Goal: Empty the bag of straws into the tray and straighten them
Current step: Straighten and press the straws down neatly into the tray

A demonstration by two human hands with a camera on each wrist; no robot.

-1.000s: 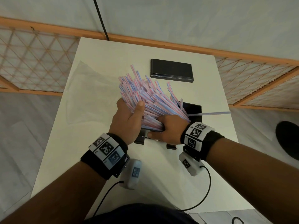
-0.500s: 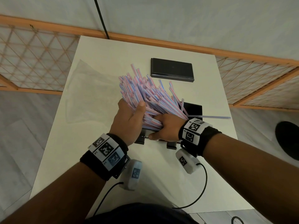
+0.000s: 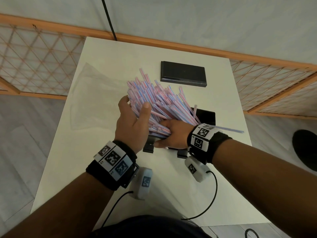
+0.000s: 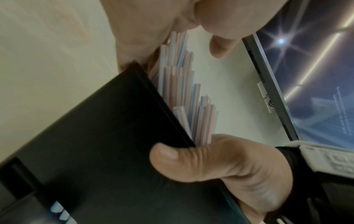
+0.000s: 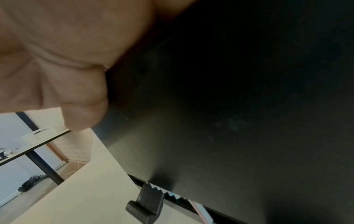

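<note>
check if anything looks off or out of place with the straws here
Yes. One straw lies flat on the table, poking out sideways past the right hand, apart from the bundle of straws. The bundle itself fans out unevenly over the black tray, its far tips at ragged heights, while the left hand grips it.

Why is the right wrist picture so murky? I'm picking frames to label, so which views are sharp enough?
Right wrist view: the black tray fills it at close range, dark and grainy, with the right hand a soft blur. Left wrist view: straws fairly crisp, screen glare at right. Head view: evenly lit and sharp, with wide-angle bending at the edges.
</note>
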